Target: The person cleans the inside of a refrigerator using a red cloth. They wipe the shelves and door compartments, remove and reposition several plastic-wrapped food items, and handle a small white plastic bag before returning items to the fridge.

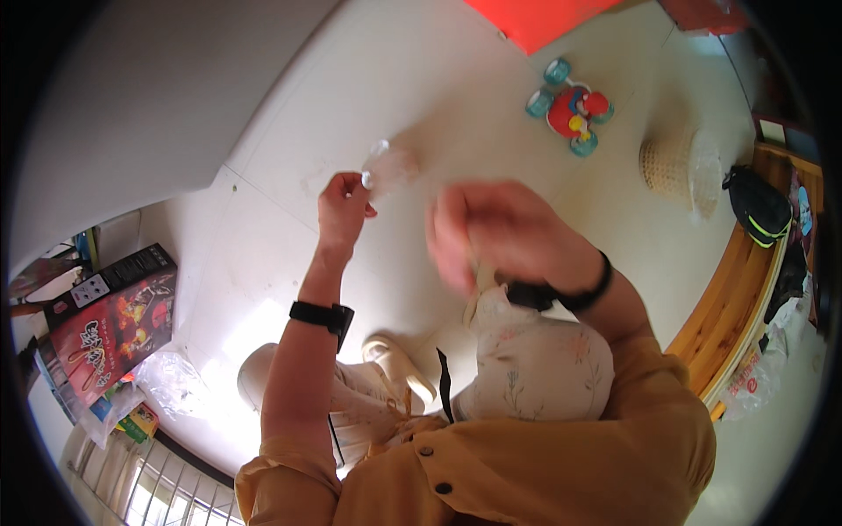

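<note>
My left hand is raised over the tiled floor, thumb and fingertips pinched on a clear plastic item. That item is see-through and blurred, so its exact kind is unclear. A black band with a dark face sits on my left wrist. To its right, my right hand is smeared by motion above my knee. Its fingers curl downward, and whether anything lies in them cannot be made out. A black band circles the right wrist.
A red toy vehicle with teal wheels stands on the floor. Right of it are a woven basket and a wooden bench bearing a black bag. At left, a printed box stands near clear plastic wrapping.
</note>
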A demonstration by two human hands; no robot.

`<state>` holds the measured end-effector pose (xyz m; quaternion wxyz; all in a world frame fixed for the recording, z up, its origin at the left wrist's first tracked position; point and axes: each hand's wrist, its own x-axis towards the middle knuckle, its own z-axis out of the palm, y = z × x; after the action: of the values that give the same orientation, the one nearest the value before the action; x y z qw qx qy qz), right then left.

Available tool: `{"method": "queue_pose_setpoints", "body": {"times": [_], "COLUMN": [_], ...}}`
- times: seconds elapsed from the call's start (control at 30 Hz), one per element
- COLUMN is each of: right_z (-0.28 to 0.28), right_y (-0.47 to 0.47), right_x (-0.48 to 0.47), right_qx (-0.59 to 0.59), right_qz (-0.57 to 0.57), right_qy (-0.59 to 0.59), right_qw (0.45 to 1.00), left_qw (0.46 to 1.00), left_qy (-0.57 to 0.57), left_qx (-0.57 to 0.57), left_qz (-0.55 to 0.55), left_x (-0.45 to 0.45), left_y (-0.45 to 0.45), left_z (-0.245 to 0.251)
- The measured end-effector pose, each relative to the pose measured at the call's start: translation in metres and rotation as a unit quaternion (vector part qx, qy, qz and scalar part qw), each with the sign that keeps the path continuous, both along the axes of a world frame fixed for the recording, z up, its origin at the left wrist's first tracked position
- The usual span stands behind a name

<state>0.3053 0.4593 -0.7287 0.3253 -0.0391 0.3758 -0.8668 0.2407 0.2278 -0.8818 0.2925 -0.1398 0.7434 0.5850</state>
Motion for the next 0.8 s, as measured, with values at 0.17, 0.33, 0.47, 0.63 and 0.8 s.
{"method": "queue_pose_setpoints", "body": {"times": [0.17,0.33,0.47,0.63,0.8], "right_z": [0.109,0.117,0.114,0.116,0.119], "right_y": [-0.030,-0.063,-0.058,-0.049,-0.066], "right_x": [0.008,0.019,0.021,0.018,0.015], "right_qx": [-0.193,-0.271,-0.282,-0.266,-0.271], "right_qz": [0.100,-0.040,-0.042,-0.032,-0.082], "right_qy": [0.227,0.190,0.154,0.141,0.164], "right_qw": [0.949,0.943,0.946,0.953,0.945], "left_qw": [1.000,1.000,1.000,1.000,1.000], "left_qy": [-0.019,-0.017,-0.027,-0.025,-0.015], "left_qx": [-0.001,0.014,0.013,0.011,0.018], "left_qz": [-0.002,0.000,0.002,-0.004,0.001], "left_x": [-0.001,-0.001,0.002,0.002,0.002], "left_y": [0.004,0.005,0.005,0.006,0.007], "left_z": [0.007,0.012,0.012,0.010,0.005]}}
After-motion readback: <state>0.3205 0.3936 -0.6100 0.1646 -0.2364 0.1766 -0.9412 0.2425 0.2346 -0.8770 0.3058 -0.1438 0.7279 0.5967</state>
